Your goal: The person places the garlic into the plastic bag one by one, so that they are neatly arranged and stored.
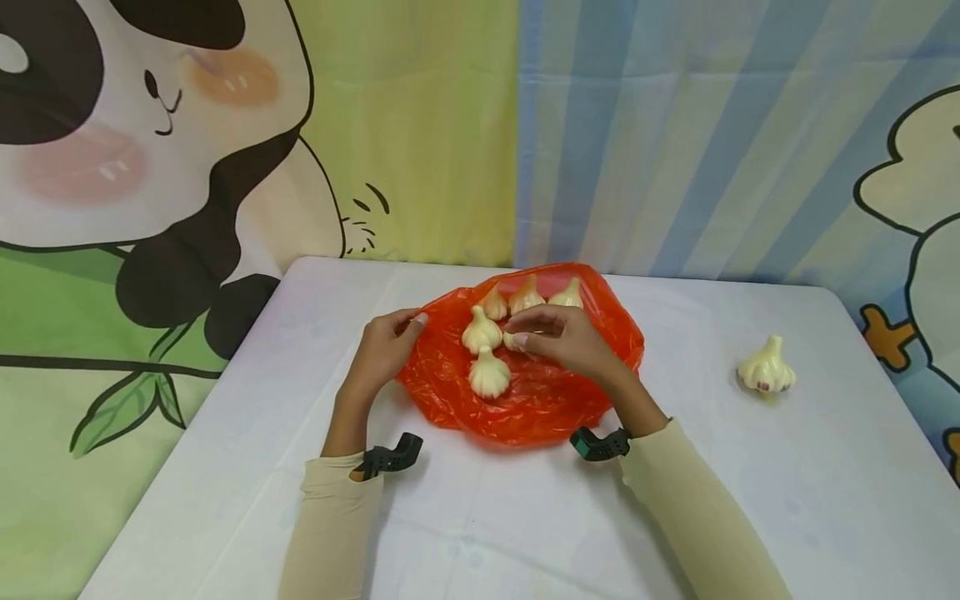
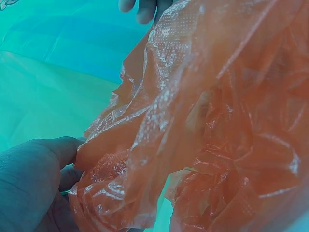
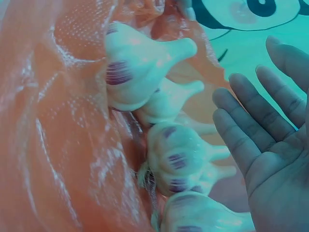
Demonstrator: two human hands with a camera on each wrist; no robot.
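Note:
A red plastic bag (image 1: 536, 408) lies spread on the table, with several garlic bulbs (image 1: 490, 375) on it. My left hand (image 1: 382, 346) pinches the bag's left edge between thumb and fingers; the left wrist view shows the crinkled film (image 2: 159, 125) beside that hand (image 2: 34, 179). Over the bulbs reaches my right hand (image 1: 566, 337), its thumb next to a partly hidden bulb (image 1: 512, 342). In the right wrist view this hand (image 3: 280, 150) has extended fingers and a bare palm, close to the stems of bulbs (image 3: 181, 150) with purple marks.
A single garlic bulb (image 1: 767, 367) sits apart on the right side of the white table (image 1: 480, 533). Behind the table's far edge hangs a printed curtain (image 1: 420, 125) with a panda. Black wrist cameras (image 1: 393, 456) are strapped to both wrists.

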